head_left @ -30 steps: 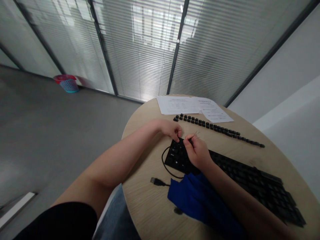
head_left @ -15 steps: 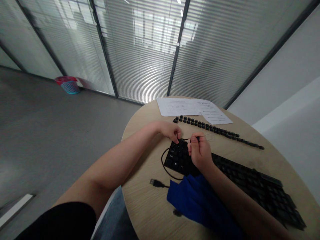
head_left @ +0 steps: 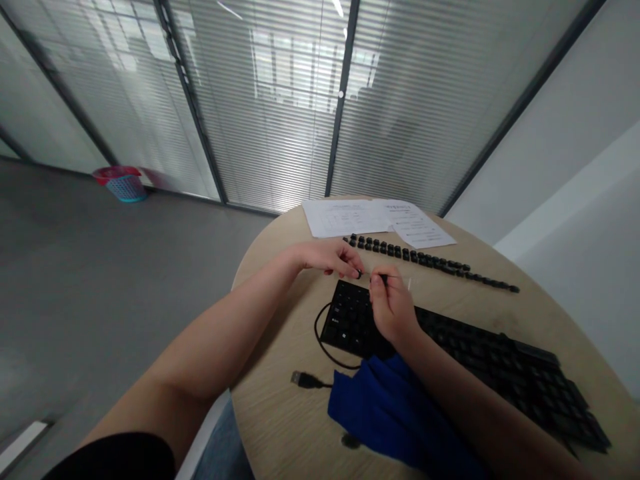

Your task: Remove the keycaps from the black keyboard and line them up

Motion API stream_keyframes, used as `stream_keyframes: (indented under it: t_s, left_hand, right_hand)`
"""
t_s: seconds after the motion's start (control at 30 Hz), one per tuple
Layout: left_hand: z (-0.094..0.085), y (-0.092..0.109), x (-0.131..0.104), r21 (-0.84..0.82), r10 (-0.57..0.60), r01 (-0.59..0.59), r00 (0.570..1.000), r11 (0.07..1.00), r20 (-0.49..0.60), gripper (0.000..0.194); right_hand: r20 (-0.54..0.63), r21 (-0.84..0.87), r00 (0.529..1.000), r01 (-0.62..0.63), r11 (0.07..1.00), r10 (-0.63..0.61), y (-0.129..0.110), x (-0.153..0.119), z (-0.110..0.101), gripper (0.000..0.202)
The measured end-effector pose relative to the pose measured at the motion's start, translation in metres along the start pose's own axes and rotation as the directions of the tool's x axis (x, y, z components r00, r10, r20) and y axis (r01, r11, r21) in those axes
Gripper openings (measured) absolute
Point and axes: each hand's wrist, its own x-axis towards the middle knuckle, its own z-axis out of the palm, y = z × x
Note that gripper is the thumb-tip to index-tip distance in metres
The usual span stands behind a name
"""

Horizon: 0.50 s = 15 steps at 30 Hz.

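Observation:
My left hand (head_left: 333, 257) pinches a small black keycap (head_left: 359, 273) just above the upper left corner of the black keyboard (head_left: 350, 310). Close to its right, my right hand (head_left: 394, 308) is closed around the dark handle of a thin wire keycap puller (head_left: 383, 279). Faint wire shows on both sides of that fist. The right hand and forearm cover part of the keyboard. Beyond both hands, loose black keycaps (head_left: 397, 251) lie in long rows on the table.
Printed sheets (head_left: 345, 219) lie at the far edge of the round wooden table (head_left: 280, 400). A blue cloth (head_left: 385, 407) rests under my right forearm, near a USB plug (head_left: 306, 380) and a small dark round object (head_left: 351, 441). A basket (head_left: 124, 185) stands on the floor.
My left hand has risen off the keyboard's corner with a keycap between its fingers. The right hand has shifted slightly left with the puller. The whole view has shifted a little.

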Motion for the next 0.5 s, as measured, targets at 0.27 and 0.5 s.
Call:
stream_keyframes:
  t_s: [0.27,0.5]
  left_hand:
    - [0.0003,-0.0012,0.0007,-0.018,-0.075,0.074,0.997,0.997,-0.03,0.029]
    - [0.0051,-0.0017,0.0032,-0.105,-0.076,0.068,0.994,0.992,-0.077,0.032]
  right_hand:
    - [-0.112,-0.12,0.994,-0.031,0.992,0.018,-0.0084,0.0057,0.0012,0.019]
    - [-0.098,-0.21,0.995,0.014,0.978,-0.036,-0.0104,0.0072,0.0037,0.02]
